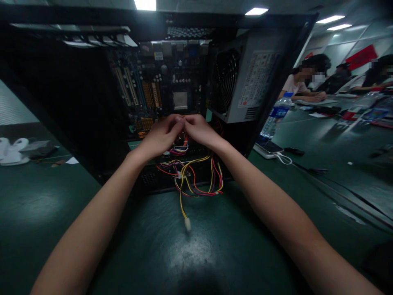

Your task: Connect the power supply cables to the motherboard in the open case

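Note:
An opened black computer case stands in front of me, its inside facing me. Both my left hand and my right hand reach into it, fingertips pinched together just below the square metal processor socket of the motherboard. Whatever the fingers pinch is hidden by them. Under the hands runs a bundle of coloured wires, from which a white connector hangs toward me. The grey power supply with its round fan grille sits at the upper right of the case.
The case stands on a dark green table. To its right are a water bottle, a phone with a white cable, and black straps. White objects lie at the left. A person sits farther back.

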### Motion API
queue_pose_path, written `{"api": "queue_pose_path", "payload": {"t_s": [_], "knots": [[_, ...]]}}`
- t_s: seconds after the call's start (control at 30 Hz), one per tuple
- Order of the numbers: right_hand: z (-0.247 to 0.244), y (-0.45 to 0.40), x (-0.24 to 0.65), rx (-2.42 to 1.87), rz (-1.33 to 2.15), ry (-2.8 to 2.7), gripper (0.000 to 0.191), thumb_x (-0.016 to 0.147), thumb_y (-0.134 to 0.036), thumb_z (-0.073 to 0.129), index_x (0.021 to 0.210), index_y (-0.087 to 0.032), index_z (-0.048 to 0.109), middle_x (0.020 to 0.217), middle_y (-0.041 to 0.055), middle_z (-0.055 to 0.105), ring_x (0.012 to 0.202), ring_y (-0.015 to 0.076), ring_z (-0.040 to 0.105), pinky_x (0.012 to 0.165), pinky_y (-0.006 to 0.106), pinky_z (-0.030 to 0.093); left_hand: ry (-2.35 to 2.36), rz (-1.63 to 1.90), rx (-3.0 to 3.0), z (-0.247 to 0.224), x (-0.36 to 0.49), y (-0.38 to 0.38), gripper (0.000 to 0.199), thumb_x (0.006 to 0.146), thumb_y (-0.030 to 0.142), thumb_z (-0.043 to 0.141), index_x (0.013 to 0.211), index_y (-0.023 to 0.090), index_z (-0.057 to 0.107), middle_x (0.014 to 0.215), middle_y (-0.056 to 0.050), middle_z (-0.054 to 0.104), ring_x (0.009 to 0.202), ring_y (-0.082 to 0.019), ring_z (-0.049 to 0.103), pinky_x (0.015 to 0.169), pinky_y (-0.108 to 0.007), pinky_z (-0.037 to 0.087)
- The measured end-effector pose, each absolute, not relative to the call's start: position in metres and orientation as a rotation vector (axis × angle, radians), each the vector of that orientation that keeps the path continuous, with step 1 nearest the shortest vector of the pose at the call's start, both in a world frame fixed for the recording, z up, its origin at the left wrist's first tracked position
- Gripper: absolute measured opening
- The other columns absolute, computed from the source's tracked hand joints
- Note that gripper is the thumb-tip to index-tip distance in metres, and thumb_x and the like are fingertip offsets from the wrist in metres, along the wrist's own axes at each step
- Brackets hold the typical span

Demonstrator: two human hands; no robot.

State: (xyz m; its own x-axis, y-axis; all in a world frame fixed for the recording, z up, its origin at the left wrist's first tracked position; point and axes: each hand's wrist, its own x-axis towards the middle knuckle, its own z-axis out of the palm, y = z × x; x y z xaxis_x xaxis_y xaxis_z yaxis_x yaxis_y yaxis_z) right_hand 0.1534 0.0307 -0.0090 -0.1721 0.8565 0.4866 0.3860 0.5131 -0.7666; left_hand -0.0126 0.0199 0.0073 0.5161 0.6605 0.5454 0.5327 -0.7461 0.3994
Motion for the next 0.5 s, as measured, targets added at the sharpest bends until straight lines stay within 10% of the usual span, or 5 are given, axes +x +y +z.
{"api": "queue_pose_path", "payload": {"t_s": [0.27, 0.5], "knots": [[0.007, 0.018, 0.147, -0.910, 0.777, -1.627, 0.050, 0.095, -0.060, 0.060, 0.068, -0.020, 0.051, 0.063, -0.0054, 0.045, 0.061, 0.0097, 0.048, 0.058, 0.021, 0.038, 1.179, 1.097, 2.595, 0.044, -0.042, 0.006, 0.061, 0.101, 0.060, 0.038, 0.084, 0.013, 0.073, 0.062, -0.002, 0.064, 0.061, -0.014, 0.059, 0.064, -0.025, 0.044], [0.020, 0.003, 0.143, -0.826, 0.775, -1.622, 0.054, 0.095, -0.063, 0.060, 0.065, -0.020, 0.047, 0.061, -0.0060, 0.042, 0.059, 0.0084, 0.042, 0.057, 0.021, 0.033, 1.215, 1.235, 2.620, 0.056, -0.051, 0.002, 0.058, 0.094, 0.061, 0.044, 0.086, 0.013, 0.076, 0.079, -0.008, 0.073, 0.071, -0.017, 0.063, 0.068, -0.026, 0.046]]}}
